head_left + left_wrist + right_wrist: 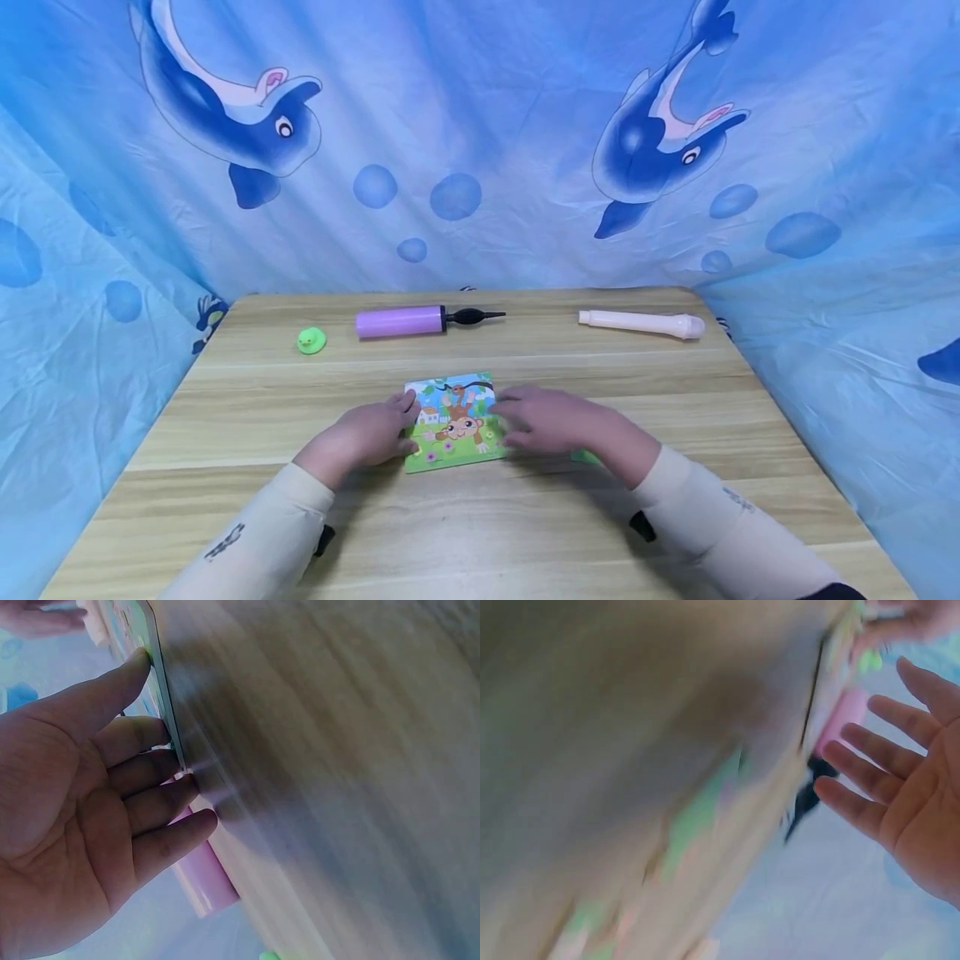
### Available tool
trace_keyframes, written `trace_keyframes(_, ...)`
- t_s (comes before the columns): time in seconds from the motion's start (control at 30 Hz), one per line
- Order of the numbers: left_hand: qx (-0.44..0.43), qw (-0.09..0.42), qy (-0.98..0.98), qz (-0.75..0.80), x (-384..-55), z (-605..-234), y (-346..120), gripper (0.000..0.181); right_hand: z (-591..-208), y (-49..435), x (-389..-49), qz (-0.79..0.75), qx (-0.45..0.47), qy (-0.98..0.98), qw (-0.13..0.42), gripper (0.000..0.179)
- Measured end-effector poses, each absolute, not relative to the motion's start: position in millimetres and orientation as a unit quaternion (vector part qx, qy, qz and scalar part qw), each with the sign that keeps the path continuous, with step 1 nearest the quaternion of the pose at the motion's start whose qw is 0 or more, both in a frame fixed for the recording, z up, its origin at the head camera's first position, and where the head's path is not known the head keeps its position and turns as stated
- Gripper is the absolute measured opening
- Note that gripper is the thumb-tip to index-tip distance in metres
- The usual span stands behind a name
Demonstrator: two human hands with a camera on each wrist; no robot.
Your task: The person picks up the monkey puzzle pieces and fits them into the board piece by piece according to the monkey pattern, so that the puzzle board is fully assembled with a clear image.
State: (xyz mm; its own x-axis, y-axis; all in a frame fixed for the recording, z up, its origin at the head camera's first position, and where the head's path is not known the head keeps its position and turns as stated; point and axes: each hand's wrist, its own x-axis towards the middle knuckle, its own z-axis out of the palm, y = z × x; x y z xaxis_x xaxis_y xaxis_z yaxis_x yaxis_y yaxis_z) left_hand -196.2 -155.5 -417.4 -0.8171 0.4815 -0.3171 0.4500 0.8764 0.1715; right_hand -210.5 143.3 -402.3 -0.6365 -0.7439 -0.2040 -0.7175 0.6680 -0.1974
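A flat picture board [459, 427] with a cartoon monkey on it lies on the wooden table. At its left edge is my left hand [375, 429]; in the left wrist view the thumb and fingertips touch the board's side, fingers slightly bent. My right hand [547, 421] is by the right edge, its fingertips overlapping the board in the head view. In the right wrist view this hand [922, 787] has spread, nearly straight fingers and an empty palm. Flat green pieces [701, 817] lie on the table near it, mostly hidden under the right forearm in the head view.
Along the table's [480, 533] far side lie a purple hand pump [401, 322] with a black nozzle and a pale pink stick-shaped thing [637, 322]. A small green duck toy [311, 340] sits at the back left. A blue dolphin-print curtain [480, 125] hangs behind and at both sides.
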Motion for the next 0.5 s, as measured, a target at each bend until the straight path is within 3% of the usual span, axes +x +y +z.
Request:
trace_keyframes(0.2,0.242,0.179,0.952,0.049,-196,-415,-156,0.068,-397,188,-211,-0.072,-0.325,0.931,0.151,0.05)
trace_keyframes(0.5,0.243,0.181,0.951,0.061,-196,-415,-156,0.067,-408,220,-204,-0.045,-0.204,0.95,0.23,0.047)
